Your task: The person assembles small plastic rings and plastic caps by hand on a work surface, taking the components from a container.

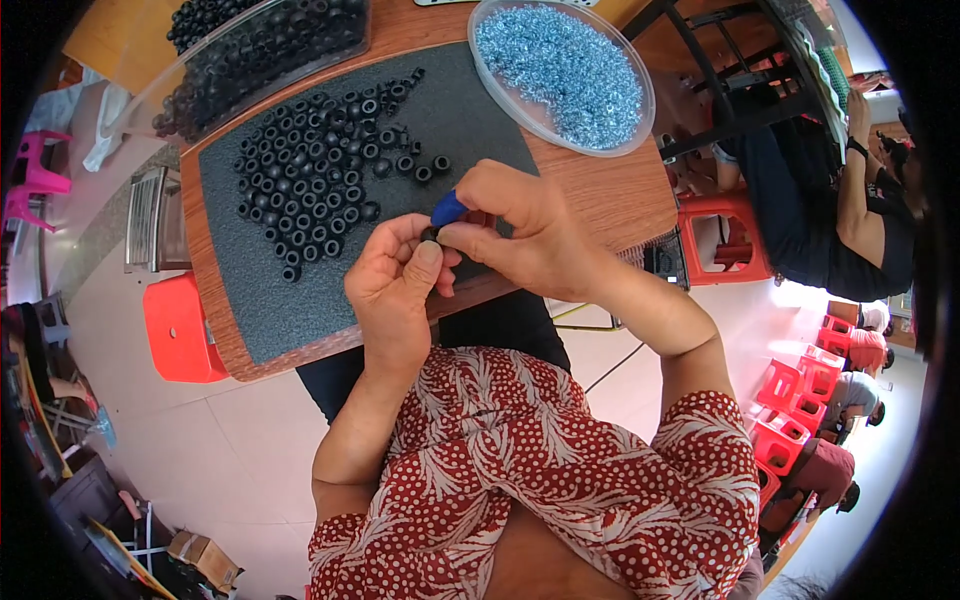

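Over the table's near edge my two hands meet, fingertip to fingertip. My left hand (390,270) is closed, pinching a small dark round piece (429,234) between thumb and fingers; it looks like one of the black ring-shaped parts (310,170) spread on the mat. My right hand (530,230) is also closed, its thumb tip by that piece. A smooth blue tapered thing (448,208) shows at its index fingertip; whether it is a finger cover or a tool I cannot tell. What the right fingers pinch is hidden.
The parts lie on a dark grey mat (270,330) on a wooden table (610,200). A clear bin (240,80) of black parts stands far left. A round tub (650,100) of pale blue beads sits far right. Red stools (180,330) flank the table; other people sit at right.
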{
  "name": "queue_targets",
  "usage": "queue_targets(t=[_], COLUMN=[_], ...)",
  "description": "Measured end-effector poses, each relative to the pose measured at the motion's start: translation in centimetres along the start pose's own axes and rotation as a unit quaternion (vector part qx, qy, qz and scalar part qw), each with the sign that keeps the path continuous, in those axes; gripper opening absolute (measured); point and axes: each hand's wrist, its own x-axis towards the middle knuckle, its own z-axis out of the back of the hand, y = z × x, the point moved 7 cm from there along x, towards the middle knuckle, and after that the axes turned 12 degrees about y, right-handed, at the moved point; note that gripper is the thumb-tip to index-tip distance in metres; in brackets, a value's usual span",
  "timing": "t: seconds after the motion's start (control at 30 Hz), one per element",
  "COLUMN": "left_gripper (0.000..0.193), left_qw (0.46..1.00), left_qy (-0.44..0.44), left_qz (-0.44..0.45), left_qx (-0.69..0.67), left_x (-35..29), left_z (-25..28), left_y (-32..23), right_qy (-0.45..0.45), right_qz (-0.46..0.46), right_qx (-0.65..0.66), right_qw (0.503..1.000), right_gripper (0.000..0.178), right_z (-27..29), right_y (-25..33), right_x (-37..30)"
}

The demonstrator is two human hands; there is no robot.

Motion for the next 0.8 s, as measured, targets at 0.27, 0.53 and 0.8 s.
queue_targets(t=[0.27, 0.53, 0.8], left_gripper=[0.017, 0.016, 0.021], left_qw=[0.998, 0.995, 0.997], left_qy=[-0.014, -0.004, 0.000], left_qz=[0.052, 0.069, 0.058], left_qx=[-0.044, -0.077, -0.044], left_x=[-0.1, -0.1, -0.2], left_z=[0.2, 0.1, -0.3], left_y=[0.4, 0.6, 0.5], right_qy=[-0.035, -0.042, -0.062], right_qz=[0.126, 0.153, 0.176], right_qx=[-0.144, -0.181, -0.192], right_qw=[0.981, 0.971, 0.963], right_gripper=[0.017, 0.019, 0.023], right_z=[-0.5, -0.7, -0.8], right_y=[0.9, 1.3, 1.6], right_x=[-0.6, -0.7, -0.9])
